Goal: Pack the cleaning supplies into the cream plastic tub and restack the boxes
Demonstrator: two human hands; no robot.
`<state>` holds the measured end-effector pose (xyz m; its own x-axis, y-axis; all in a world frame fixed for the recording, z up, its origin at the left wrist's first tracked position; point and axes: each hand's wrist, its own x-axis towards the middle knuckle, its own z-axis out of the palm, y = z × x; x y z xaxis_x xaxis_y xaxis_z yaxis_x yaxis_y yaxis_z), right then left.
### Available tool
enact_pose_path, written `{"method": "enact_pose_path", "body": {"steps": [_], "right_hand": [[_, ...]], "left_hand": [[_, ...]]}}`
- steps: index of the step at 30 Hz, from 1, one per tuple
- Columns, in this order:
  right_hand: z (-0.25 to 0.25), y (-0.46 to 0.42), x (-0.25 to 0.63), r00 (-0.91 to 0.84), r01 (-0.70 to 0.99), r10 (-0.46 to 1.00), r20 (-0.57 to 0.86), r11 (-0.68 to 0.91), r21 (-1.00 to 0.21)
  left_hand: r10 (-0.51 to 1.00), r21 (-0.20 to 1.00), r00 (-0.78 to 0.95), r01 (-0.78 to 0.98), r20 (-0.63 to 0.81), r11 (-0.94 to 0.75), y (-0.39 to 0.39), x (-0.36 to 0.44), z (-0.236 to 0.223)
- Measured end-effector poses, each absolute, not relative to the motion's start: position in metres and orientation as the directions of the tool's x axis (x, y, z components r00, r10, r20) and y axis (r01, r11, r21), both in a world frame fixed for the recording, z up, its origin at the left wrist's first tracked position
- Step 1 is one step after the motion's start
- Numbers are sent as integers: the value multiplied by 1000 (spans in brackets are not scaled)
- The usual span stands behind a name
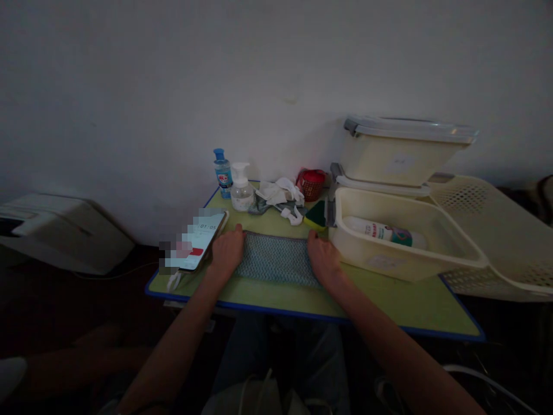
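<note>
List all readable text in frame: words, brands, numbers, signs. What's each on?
"01:05": phone screen; pixelation hides what stands to its left, and the rest is too small.
Blue bottle: label print too blurred to read.
Pump bottle: markings too faint.
White bottle: red characters and green band, too small to read.
Upper box: sticker illegible.
Open bin: front sticker illegible.

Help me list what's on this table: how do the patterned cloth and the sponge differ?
The patterned cloth is blue-grey; the sponge is yellow and dark green. The patterned cloth is spread out between the left hand and the right hand; the sponge sits beside the open bin. The patterned cloth looks clearly larger than the sponge. Both are on the table.
</note>
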<state>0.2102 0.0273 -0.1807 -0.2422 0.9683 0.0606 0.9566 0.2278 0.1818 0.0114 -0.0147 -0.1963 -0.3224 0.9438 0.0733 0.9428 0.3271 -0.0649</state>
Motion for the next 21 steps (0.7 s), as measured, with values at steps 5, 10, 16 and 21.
{"method": "enact_pose_path", "body": {"steps": [5, 10, 16, 21], "right_hand": [[-185, 30, 208, -259, 953, 964, 68, 243, 184], [-189, 30, 207, -258, 952, 962, 91, 236, 196], [-192, 30, 206, -307, 931, 945, 116, 273, 241], [-194, 29, 200, -357, 903, 923, 142, 302, 307]], "left_hand": [[943, -74, -316, 943, 101, 324, -18, 15, -198], [939, -57, -324, 942, 117, 332, -18, 17, -198], [928, -9, -345, 937, 138, 350, -17, 17, -199], [922, 21, -327, 944, 208, 330, -16, 13, -205]]}}
